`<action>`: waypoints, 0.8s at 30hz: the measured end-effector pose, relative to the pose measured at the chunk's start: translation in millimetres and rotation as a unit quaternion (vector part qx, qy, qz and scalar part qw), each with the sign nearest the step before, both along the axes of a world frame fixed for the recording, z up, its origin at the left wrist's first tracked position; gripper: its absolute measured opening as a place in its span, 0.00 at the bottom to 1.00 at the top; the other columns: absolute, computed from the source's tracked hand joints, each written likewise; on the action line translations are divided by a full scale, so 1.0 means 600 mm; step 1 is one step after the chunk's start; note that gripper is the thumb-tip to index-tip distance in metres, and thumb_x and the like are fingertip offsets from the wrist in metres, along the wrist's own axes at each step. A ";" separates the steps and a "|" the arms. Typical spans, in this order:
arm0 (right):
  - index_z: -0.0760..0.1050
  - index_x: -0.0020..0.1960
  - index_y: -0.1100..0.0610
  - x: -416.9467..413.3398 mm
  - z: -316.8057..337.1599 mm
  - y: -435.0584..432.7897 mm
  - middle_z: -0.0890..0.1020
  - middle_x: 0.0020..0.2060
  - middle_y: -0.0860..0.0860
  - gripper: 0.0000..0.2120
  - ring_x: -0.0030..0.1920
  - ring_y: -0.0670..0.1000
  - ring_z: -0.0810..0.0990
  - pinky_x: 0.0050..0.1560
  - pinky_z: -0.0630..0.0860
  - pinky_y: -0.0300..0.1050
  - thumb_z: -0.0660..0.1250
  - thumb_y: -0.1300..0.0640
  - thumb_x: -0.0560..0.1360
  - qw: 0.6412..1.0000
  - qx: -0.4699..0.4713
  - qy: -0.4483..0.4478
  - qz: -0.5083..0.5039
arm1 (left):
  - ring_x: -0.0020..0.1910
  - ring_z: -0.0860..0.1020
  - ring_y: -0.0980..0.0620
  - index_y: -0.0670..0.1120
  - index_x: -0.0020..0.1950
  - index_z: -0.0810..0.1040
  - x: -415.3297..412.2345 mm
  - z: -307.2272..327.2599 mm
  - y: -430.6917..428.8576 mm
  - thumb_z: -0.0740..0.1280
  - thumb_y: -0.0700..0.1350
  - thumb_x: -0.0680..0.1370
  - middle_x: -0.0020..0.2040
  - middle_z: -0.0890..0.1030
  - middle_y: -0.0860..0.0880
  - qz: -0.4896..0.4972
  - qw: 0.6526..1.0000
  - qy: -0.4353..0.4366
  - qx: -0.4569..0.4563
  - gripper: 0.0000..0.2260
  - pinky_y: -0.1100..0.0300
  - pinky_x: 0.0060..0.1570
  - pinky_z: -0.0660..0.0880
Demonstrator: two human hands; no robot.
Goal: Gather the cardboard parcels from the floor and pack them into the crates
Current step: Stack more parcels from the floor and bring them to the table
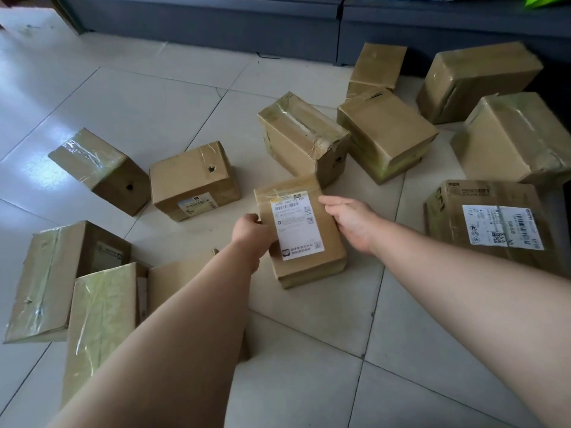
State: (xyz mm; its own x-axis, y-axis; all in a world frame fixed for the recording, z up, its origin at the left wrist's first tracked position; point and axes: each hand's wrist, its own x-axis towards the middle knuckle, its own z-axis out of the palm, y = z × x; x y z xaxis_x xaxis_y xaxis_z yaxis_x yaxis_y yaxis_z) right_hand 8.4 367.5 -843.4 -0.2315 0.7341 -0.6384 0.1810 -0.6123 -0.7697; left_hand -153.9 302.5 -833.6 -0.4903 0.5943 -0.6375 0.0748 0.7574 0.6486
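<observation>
**Both hands on the labelled parcel, everything else on the tiles**

While both bare arms reach forward, the left hand [251,230] and right hand [352,222] sit on opposite sides of a small brown cardboard parcel with a white shipping label [301,233] on its top face. Left one is curled against the parcel's left edge, touching it; its fingers are mostly hidden behind the hand, so I honestly can't tell how tightly they're closed. Right one lies along the right edge with its fingers [332,201] together, pointing toward the label's top corner and pressed to the cardboard. Looks like a two-sided hold, but whether the parcel is off the pale tiled floor [309,381] or resting on it, can't say.

Loads more around it. Just left, a taped brown box with a small hole in its top [194,180], and further left a tilted box with shiny tape [99,169]. Behind the held one, a crumpled taped box [304,137] right next to a plain brown box [386,137]. On the right, a larger printed carton with a barcode label [485,223]. Near left, a tall box [58,279] beside a tape-wrapped box [102,329], partly under the left forearm. Back of the room: a dark grey sofa base [216,29].
</observation>
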 end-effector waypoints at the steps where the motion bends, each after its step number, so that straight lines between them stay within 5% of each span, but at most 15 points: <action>1: 0.74 0.68 0.55 -0.004 0.000 -0.001 0.77 0.66 0.52 0.18 0.64 0.51 0.75 0.62 0.69 0.39 0.59 0.63 0.80 0.997 0.039 -0.063 0.018 | 0.55 0.80 0.45 0.41 0.61 0.74 0.004 0.002 0.000 0.64 0.29 0.74 0.48 0.79 0.48 -0.015 1.000 -0.001 0.004 0.17 0.51 0.57 0.79; 4: 0.80 0.58 0.48 -0.022 0.015 -0.014 0.81 0.58 0.46 0.15 0.58 0.49 0.78 0.57 0.73 0.40 0.59 0.61 0.78 0.947 0.200 -0.252 0.017 | 0.65 0.75 0.46 0.44 0.73 0.69 -0.020 0.008 -0.006 0.61 0.31 0.77 0.66 0.76 0.47 -0.036 0.996 0.083 0.018 0.24 0.51 0.66 0.73; 8: 0.80 0.43 0.48 -0.083 0.030 -0.040 0.84 0.42 0.46 0.16 0.46 0.47 0.83 0.50 0.78 0.42 0.59 0.64 0.77 0.954 0.246 -0.143 0.097 | 0.67 0.73 0.47 0.47 0.72 0.72 -0.103 0.043 -0.065 0.56 0.29 0.76 0.69 0.75 0.47 0.000 0.964 0.265 0.023 0.27 0.57 0.61 0.71; 10: 0.82 0.46 0.47 -0.122 0.023 -0.065 0.84 0.47 0.47 0.15 0.52 0.49 0.83 0.54 0.77 0.40 0.61 0.63 0.77 0.932 0.245 -0.130 0.235 | 0.64 0.75 0.47 0.49 0.69 0.75 -0.138 0.060 -0.100 0.56 0.29 0.75 0.67 0.77 0.47 0.029 0.944 0.328 0.016 0.26 0.57 0.57 0.72; 12: 0.80 0.58 0.48 -0.159 0.021 -0.097 0.81 0.58 0.49 0.13 0.60 0.51 0.78 0.58 0.73 0.39 0.64 0.59 0.77 0.864 0.290 -0.159 0.378 | 0.64 0.74 0.45 0.50 0.67 0.76 -0.166 0.072 -0.125 0.58 0.30 0.74 0.65 0.77 0.46 0.045 0.928 0.369 0.003 0.26 0.53 0.58 0.73; 15: 0.71 0.70 0.47 -0.207 0.011 -0.152 0.66 0.74 0.50 0.22 0.74 0.53 0.62 0.73 0.61 0.50 0.66 0.50 0.77 0.749 0.366 -0.178 0.523 | 0.68 0.70 0.45 0.50 0.67 0.76 -0.199 0.073 -0.159 0.60 0.32 0.75 0.66 0.75 0.45 0.040 0.922 0.382 -0.046 0.23 0.50 0.62 0.72; 19: 0.52 0.78 0.43 -0.239 -0.007 -0.201 0.43 0.79 0.50 0.34 0.78 0.54 0.38 0.75 0.42 0.58 0.61 0.39 0.77 0.581 0.437 -0.223 0.649 | 0.68 0.70 0.45 0.49 0.66 0.76 -0.225 0.064 -0.182 0.60 0.33 0.75 0.67 0.75 0.45 0.031 0.927 0.369 -0.065 0.22 0.49 0.63 0.72; 21: 0.47 0.79 0.43 -0.237 -0.018 -0.207 0.39 0.78 0.50 0.37 0.77 0.54 0.35 0.75 0.41 0.60 0.59 0.35 0.76 0.544 0.451 -0.236 0.667 | 0.68 0.70 0.45 0.49 0.67 0.75 -0.230 0.060 -0.178 0.60 0.34 0.76 0.67 0.75 0.45 0.027 0.930 0.361 -0.061 0.21 0.49 0.64 0.72; 24: 0.43 0.78 0.41 -0.236 -0.023 -0.184 0.37 0.78 0.50 0.38 0.77 0.55 0.33 0.75 0.40 0.63 0.58 0.34 0.76 0.543 0.443 -0.283 0.655 | 0.67 0.70 0.44 0.48 0.67 0.75 -0.225 0.055 -0.163 0.60 0.33 0.76 0.66 0.75 0.44 0.020 0.938 0.343 -0.047 0.21 0.48 0.63 0.73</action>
State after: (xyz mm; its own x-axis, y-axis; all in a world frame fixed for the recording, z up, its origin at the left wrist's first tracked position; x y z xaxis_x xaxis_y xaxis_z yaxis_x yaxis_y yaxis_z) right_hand -133.2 256.9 -857.3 -0.8764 0.2534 -0.4095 0.3757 0.8917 -0.2523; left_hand -289.1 205.0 -800.3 -0.8245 0.5246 -0.2122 0.4214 0.8194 0.3887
